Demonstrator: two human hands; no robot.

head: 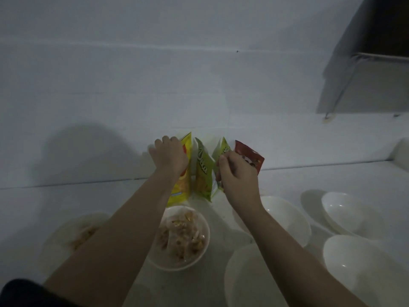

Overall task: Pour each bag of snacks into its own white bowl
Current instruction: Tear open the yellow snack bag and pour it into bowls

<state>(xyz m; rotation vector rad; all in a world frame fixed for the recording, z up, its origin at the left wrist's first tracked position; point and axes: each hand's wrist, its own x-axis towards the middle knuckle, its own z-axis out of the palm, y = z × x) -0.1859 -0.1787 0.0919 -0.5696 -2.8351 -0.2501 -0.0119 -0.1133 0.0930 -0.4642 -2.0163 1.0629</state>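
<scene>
Several snack bags stand in a row against the white wall: a yellow bag [184, 185], a green bag [202, 173], a second green bag [222, 149] and a dark red bag [251, 156]. My left hand [170, 155] grips the top of the yellow bag. Fingers of my right hand [238, 173] are curled at the top of the second green bag, beside the red one. A white bowl [184, 238] full of snacks sits in front of the bags. Another bowl with snacks [73, 235] lies partly under my left forearm.
Several empty white bowls stand on the white counter at the right, among them a tilted bowl [347, 211], a near-right bowl [363, 267] and one under my right forearm [285, 220]. A dark cabinet with a metal rail [363, 58] hangs at the upper right.
</scene>
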